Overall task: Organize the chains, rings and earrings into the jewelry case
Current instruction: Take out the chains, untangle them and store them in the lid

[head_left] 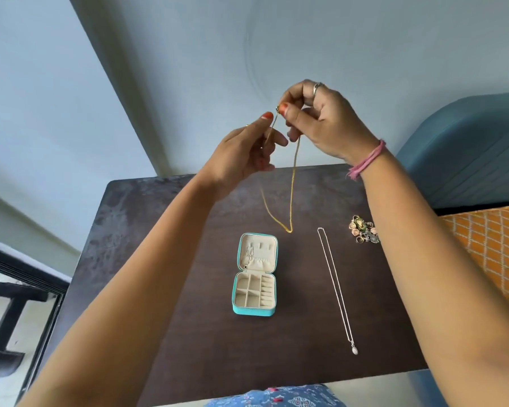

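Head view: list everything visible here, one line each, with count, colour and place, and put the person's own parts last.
Table: one, dark brown, centre of view.
Jewelry case: one, teal outside, beige inside, open on the table's middle; a thin silver chain seems to hang in its lid.
Gold chain: one, yellow, hanging from both hands above the table.
Silver chain: one, with small pendant, laid straight right of the case.
Rings and earrings: one small pile, mixed gold and pink, count unclear, far right of the table.
Chair: one, blue, beyond the table at right.
Left hand: pinches the gold chain.
Right hand: pinches the chain's top; silver ring, pink wrist thread.
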Motion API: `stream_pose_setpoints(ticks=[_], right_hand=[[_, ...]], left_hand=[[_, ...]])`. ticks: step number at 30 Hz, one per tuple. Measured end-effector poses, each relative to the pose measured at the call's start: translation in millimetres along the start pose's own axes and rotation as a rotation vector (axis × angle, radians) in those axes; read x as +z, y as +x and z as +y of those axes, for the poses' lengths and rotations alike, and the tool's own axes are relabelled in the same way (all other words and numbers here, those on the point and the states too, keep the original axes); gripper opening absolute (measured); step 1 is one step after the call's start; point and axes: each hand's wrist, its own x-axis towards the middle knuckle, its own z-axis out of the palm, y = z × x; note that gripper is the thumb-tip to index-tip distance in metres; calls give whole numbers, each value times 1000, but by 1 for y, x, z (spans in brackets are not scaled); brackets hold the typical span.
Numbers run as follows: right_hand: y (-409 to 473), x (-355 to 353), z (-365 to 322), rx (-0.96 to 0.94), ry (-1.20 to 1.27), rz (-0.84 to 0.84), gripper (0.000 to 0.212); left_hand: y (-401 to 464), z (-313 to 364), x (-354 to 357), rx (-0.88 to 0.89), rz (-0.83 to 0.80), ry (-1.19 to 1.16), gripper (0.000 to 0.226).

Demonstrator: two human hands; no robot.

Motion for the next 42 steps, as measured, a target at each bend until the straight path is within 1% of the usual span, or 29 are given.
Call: stream_pose_setpoints(ticks=[2, 5, 7, 10, 14, 18, 20, 22, 25, 27, 30, 33, 35, 37, 39, 42], right_hand=[[4, 6, -5, -7, 48, 11, 5], [8, 19, -7, 0, 153, 56, 3], [8, 30, -5, 28, 197, 49, 8], [4, 42, 2, 68, 145, -19, 15], [-5, 54, 6, 97, 83, -78, 15], [-12, 62, 0, 66, -71, -159, 17], [-13, 63, -8, 21, -101, -186, 18], [-11, 61, -19, -29, -117, -166, 18], [-2, 55, -32, -52, -34, -82, 15], [5, 50, -33, 1, 86, -25, 15], [12, 42, -32, 73, 215, 29, 16], [11, 36, -29, 134, 294, 69, 12], [7, 35, -24, 188, 325, 86, 12], [2, 37, -18, 233, 335, 89, 12], [-4, 43, -13, 266, 366, 80, 11], [-16, 55, -6, 277, 359, 51, 9]], left_hand=[[-6, 3, -3, 3, -16, -52, 39], [-10, 11, -12, 57, 2, -236, 34], [-10, 18, -20, 104, 43, -348, 30], [-6, 26, -33, 171, 115, -496, 28], [-2, 33, -48, 218, 213, -613, 24], [1, 33, -57, 259, 286, -604, 23], [2, 31, -58, 246, 288, -478, 25], [0, 27, -57, 203, 246, -294, 26], [-5, 22, -52, 128, 132, -147, 28], [-8, 19, -49, 98, 71, -56, 28], [-11, 16, -47, 83, 44, -9, 30], [-16, 19, -43, 62, 28, 28, 36], [-18, 20, -40, 49, 16, -18, 41], [-18, 21, -40, 29, 4, -163, 45], [-18, 21, -42, 27, -12, -321, 44], [-16, 21, -45, 75, 24, -505, 37]])
